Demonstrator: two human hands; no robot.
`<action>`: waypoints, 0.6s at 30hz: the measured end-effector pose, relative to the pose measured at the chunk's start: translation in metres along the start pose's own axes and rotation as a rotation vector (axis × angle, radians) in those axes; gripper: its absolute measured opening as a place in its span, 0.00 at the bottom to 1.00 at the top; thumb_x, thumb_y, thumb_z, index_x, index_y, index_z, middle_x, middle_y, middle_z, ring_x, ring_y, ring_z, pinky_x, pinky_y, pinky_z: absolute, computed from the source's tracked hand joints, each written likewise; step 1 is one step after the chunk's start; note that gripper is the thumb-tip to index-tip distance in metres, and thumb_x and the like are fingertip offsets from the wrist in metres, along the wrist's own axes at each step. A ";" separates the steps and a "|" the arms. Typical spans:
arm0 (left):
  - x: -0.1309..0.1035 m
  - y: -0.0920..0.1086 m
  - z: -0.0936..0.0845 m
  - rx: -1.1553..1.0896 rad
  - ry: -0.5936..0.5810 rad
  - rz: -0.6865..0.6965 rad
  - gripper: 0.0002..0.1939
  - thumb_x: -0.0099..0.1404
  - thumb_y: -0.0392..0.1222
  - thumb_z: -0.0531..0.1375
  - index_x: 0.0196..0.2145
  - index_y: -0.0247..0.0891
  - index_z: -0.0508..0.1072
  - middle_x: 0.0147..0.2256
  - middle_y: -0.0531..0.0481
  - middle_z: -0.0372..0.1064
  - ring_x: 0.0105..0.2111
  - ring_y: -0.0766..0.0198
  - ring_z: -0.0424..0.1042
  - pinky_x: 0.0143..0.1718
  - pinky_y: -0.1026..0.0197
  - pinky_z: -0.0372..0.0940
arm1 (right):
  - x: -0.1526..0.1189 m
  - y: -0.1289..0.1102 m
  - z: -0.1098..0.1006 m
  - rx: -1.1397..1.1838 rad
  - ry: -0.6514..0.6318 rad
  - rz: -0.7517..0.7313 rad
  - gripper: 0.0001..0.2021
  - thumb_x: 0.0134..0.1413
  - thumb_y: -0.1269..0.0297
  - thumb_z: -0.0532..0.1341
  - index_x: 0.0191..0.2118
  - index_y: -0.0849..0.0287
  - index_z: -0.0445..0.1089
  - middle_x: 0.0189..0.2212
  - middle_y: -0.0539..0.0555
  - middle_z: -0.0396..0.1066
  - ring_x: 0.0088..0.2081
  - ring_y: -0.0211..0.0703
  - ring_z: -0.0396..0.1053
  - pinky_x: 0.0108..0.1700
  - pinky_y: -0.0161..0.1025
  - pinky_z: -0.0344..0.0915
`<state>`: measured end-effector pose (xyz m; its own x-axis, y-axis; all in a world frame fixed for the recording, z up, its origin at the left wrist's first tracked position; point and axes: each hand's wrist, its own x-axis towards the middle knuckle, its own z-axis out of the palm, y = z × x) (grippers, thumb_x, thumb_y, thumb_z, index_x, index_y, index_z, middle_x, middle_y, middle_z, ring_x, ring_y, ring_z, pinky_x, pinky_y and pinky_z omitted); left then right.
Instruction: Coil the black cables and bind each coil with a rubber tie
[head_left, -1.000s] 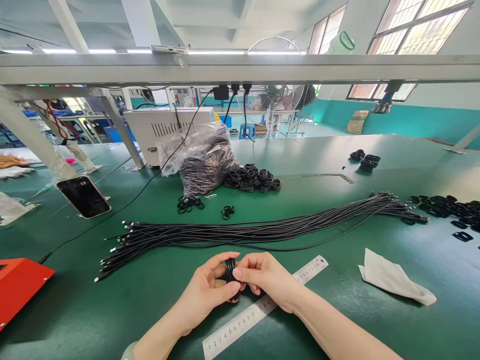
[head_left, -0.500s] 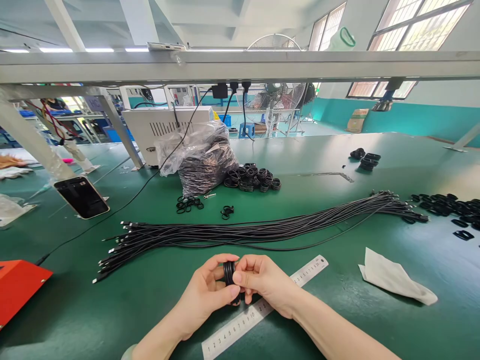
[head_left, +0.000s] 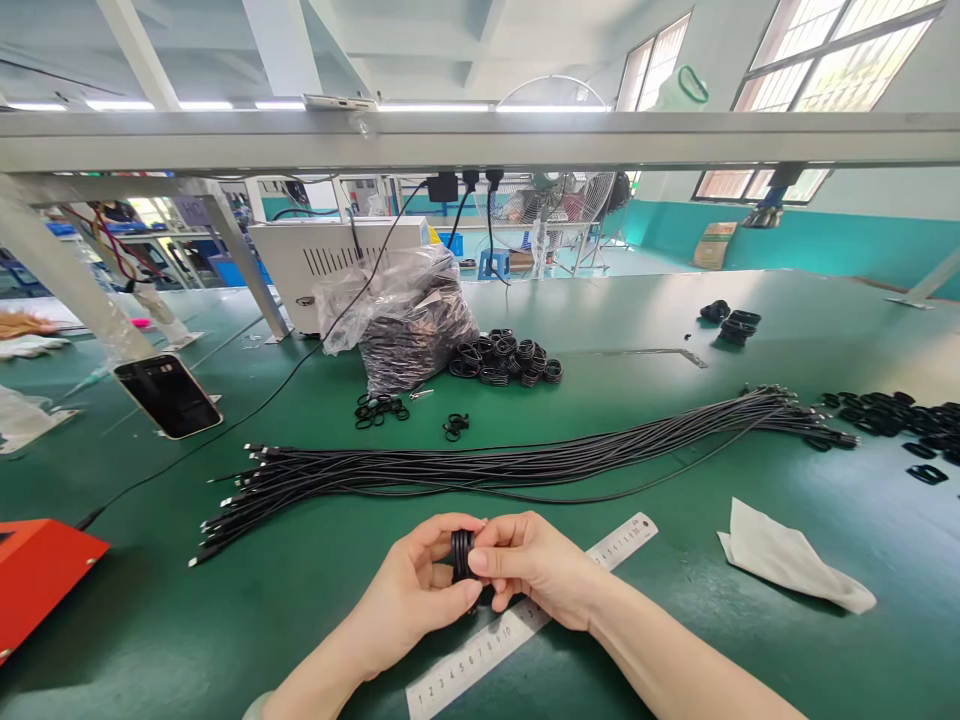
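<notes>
A small coil of black cable is held up between both hands above the table. My left hand grips it from the left, thumb below and fingers curled over the top. On the other side, my right hand pinches the coil's right edge between thumb and fingers. Its ends are hidden by the fingers. Under the hands lies a steel ruler, set slantwise. Just beyond them stretches a long bundle of straight black cables with metal plugs at the ends.
Coiled cables are heaped beside a plastic bag. Several black pieces lie at the right, near a pale cloth. A phone leans at the left, behind a red box. A metal beam crosses overhead.
Both hands keep hold of the coil with a slight shift of the fingers around it. The view has tilted a little; the things on the table stay in place.
</notes>
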<state>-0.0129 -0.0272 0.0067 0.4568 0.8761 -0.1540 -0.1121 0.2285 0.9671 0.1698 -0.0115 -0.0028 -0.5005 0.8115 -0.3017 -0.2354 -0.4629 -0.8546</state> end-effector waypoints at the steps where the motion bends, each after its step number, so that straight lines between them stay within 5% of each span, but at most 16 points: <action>1: 0.000 0.000 0.000 0.003 0.003 0.004 0.22 0.57 0.35 0.67 0.49 0.42 0.70 0.41 0.47 0.73 0.37 0.61 0.73 0.44 0.55 0.68 | 0.000 0.000 0.000 0.002 0.002 0.002 0.19 0.36 0.52 0.74 0.23 0.64 0.72 0.15 0.44 0.63 0.17 0.28 0.61 0.23 0.30 0.65; 9: 0.005 -0.006 0.004 -0.013 0.099 0.010 0.22 0.56 0.37 0.68 0.48 0.43 0.69 0.42 0.48 0.73 0.32 0.66 0.73 0.39 0.59 0.68 | 0.002 0.009 0.010 -0.033 0.154 -0.139 0.21 0.34 0.49 0.74 0.25 0.62 0.72 0.19 0.46 0.66 0.19 0.31 0.62 0.25 0.33 0.64; 14: 0.002 0.001 0.001 -0.121 0.012 -0.105 0.22 0.59 0.41 0.66 0.51 0.44 0.66 0.39 0.47 0.74 0.36 0.59 0.76 0.40 0.55 0.70 | 0.001 -0.001 0.003 -0.326 0.163 -0.255 0.21 0.52 0.44 0.62 0.28 0.61 0.72 0.21 0.48 0.65 0.24 0.37 0.65 0.32 0.38 0.64; 16: 0.002 0.004 -0.004 -0.180 -0.025 -0.168 0.23 0.61 0.44 0.64 0.53 0.45 0.65 0.46 0.43 0.73 0.41 0.53 0.77 0.43 0.50 0.70 | -0.002 -0.009 -0.003 -0.505 0.218 -0.345 0.19 0.53 0.45 0.62 0.35 0.58 0.74 0.27 0.50 0.69 0.31 0.41 0.67 0.39 0.41 0.65; 18: 0.002 0.005 -0.008 -0.227 -0.045 -0.189 0.24 0.63 0.45 0.63 0.55 0.46 0.63 0.52 0.41 0.70 0.44 0.51 0.76 0.47 0.47 0.69 | -0.006 -0.014 -0.008 -0.632 0.224 -0.431 0.25 0.42 0.49 0.70 0.47 0.53 0.71 0.42 0.54 0.70 0.44 0.47 0.67 0.48 0.45 0.64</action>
<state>-0.0197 -0.0214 0.0094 0.5262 0.7906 -0.3133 -0.2131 0.4792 0.8514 0.1823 -0.0067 0.0078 -0.2783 0.9563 0.0897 0.1808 0.1438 -0.9729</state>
